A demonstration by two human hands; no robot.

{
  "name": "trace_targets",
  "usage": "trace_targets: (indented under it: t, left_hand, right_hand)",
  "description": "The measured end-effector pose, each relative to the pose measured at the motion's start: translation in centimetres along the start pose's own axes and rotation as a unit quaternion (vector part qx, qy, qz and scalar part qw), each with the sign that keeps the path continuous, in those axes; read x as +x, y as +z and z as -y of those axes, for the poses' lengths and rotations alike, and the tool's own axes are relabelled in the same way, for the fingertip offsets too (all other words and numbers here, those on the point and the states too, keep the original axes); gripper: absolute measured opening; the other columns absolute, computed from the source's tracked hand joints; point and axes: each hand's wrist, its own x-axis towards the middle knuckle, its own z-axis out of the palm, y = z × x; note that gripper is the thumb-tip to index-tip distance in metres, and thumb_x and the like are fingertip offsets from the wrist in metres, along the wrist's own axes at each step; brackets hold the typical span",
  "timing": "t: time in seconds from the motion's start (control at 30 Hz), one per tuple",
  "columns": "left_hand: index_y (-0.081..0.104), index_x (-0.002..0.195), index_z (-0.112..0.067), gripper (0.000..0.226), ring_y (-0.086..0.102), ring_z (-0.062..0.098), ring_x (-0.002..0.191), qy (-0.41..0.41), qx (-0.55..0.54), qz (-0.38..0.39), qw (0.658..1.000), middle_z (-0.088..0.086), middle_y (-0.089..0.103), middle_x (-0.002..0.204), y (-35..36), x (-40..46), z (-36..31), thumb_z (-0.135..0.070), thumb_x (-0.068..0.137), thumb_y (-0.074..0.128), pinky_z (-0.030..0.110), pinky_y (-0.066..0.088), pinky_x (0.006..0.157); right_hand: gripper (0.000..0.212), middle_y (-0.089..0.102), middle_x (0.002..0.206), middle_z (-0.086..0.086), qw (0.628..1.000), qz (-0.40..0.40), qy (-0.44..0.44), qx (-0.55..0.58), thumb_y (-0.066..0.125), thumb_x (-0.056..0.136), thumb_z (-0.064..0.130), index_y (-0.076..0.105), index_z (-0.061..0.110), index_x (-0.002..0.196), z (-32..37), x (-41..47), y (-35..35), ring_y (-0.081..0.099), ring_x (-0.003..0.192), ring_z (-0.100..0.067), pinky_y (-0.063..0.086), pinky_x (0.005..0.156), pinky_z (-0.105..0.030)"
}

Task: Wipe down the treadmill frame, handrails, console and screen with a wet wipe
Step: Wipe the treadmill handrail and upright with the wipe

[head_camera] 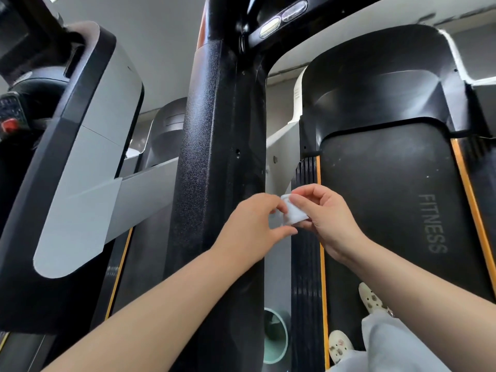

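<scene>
Both my hands, left (251,226) and right (326,218), pinch the small folded white wet wipe (294,214): limp, light, best gripped at edges.

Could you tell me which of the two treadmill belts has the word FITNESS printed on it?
The black treadmill belt on the right, where the person's feet stand; the left treadmill belt shows no lettering.

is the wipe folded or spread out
Folded: the wet wipe is a small thick pad pinched between the left hand and right hand.
</scene>
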Motion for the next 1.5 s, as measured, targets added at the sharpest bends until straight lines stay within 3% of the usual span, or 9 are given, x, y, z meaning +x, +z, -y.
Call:
trace_targets:
  t: [0.2, 0.37, 0.6, 0.8, 0.93, 1.07, 1.17, 1.37, 1.5]
  left_hand:
    - [0.069, 0.087, -0.015, 0.010, 0.061, 0.008, 0.075, -0.094, -0.093, -0.057, 0.990, -0.007, 0.065, 0.078, -0.1, 0.8, -0.3, -0.013, 0.089, 0.060, 0.012, 0.045, 0.073]
    - [0.055, 0.068, -0.008, 0.024, 0.056, 0.019, 0.069, -0.171, -0.185, -0.049, 0.967, 0.005, 0.052, 0.066, -0.1, 1.5, 0.6, -0.007, 0.092, 0.053, 0.034, 0.057, 0.072]
    - [0.060, 0.083, -0.015, 0.009, 0.069, 0.016, 0.070, -0.228, -0.278, -0.056, 0.931, 0.009, 0.069, 0.076, -0.3, 1.3, 0.4, -0.008, 0.088, 0.063, 0.033, 0.059, 0.070]
    - [0.057, 0.071, -0.011, 0.018, 0.068, 0.017, 0.064, -0.237, -0.269, -0.077, 0.930, 0.000, 0.061, 0.055, -0.4, 1.6, -0.1, -0.013, 0.081, 0.072, 0.032, 0.059, 0.065]
    - [0.057, 0.066, -0.010, 0.022, 0.070, 0.017, 0.064, -0.241, -0.262, -0.079, 0.931, 0.005, 0.065, 0.059, -0.6, 1.6, 0.0, -0.012, 0.078, 0.074, 0.027, 0.058, 0.062]
    - [0.056, 0.064, -0.012, 0.023, 0.065, 0.010, 0.054, -0.226, -0.253, -0.074, 0.938, -0.002, 0.063, 0.052, -0.7, 1.5, 0.2, -0.009, 0.076, 0.076, 0.021, 0.056, 0.058]
    - [0.058, 0.067, -0.014, 0.021, 0.066, 0.012, 0.057, -0.219, -0.248, -0.083, 0.940, 0.002, 0.066, 0.058, -0.6, 1.4, 0.4, -0.009, 0.076, 0.076, 0.025, 0.058, 0.062]
    - [0.065, 0.078, -0.016, 0.010, 0.070, 0.015, 0.071, -0.226, -0.266, -0.056, 0.935, 0.009, 0.070, 0.077, -0.5, 1.3, 0.1, -0.009, 0.084, 0.068, 0.027, 0.058, 0.071]
    - [0.066, 0.079, -0.011, 0.005, 0.069, 0.015, 0.067, -0.222, -0.266, -0.046, 0.937, 0.009, 0.069, 0.074, -0.6, 1.4, -0.1, -0.008, 0.083, 0.069, 0.022, 0.058, 0.067]
  right_hand:
    - [0.019, 0.071, 0.097, -0.010, 0.996, 0.030, 0.012, 0.078, 0.052, 0.095, 0.015, 0.059, 0.005, 0.110, 0.3, -0.1, -0.1, 0.070, 0.088, -0.021, 0.058, 0.074, -0.029]
    - [0.023, 0.066, 0.101, 0.003, 0.988, 0.014, -0.056, -0.141, 0.071, 0.082, 0.012, 0.061, 0.018, 0.102, -1.0, 0.4, -0.3, 0.064, 0.095, -0.010, 0.054, 0.084, -0.023]
    - [0.019, 0.066, 0.099, 0.008, 0.992, 0.014, -0.041, -0.120, 0.077, 0.074, 0.017, 0.066, 0.013, 0.089, -1.4, 0.7, 0.4, 0.066, 0.093, -0.011, 0.054, 0.084, -0.024]
    - [0.029, 0.070, 0.096, 0.003, 0.987, 0.036, -0.041, -0.149, 0.078, 0.070, 0.034, 0.067, 0.013, 0.087, -1.4, 0.8, 0.9, 0.067, 0.092, -0.013, 0.055, 0.086, -0.033]
    - [0.003, 0.069, 0.105, 0.005, 0.991, 0.035, -0.039, -0.126, 0.072, 0.080, 0.019, 0.074, 0.017, 0.082, -1.3, 0.8, 0.8, 0.065, 0.095, -0.005, 0.051, 0.094, -0.032]
    - [0.010, 0.070, 0.102, 0.010, 0.996, 0.029, -0.017, -0.088, 0.068, 0.084, 0.015, 0.076, 0.019, 0.081, -1.2, 0.8, 0.5, 0.064, 0.095, -0.003, 0.050, 0.094, -0.035]
    - [0.010, 0.071, 0.098, 0.009, 0.997, 0.014, -0.010, -0.075, 0.065, 0.086, 0.013, 0.075, 0.014, 0.084, -1.2, 1.1, 0.1, 0.066, 0.094, -0.009, 0.052, 0.093, -0.039]
    - [0.011, 0.070, 0.107, 0.007, 0.991, 0.068, -0.029, -0.107, 0.071, 0.082, 0.020, 0.076, 0.018, 0.091, -1.0, 0.7, 0.4, 0.065, 0.099, -0.002, 0.050, 0.096, -0.031]
    - [0.010, 0.070, 0.109, 0.005, 0.993, 0.070, -0.021, -0.091, 0.070, 0.083, 0.021, 0.078, 0.016, 0.088, -1.1, 0.9, 0.2, 0.064, 0.104, -0.010, 0.047, 0.100, -0.043]
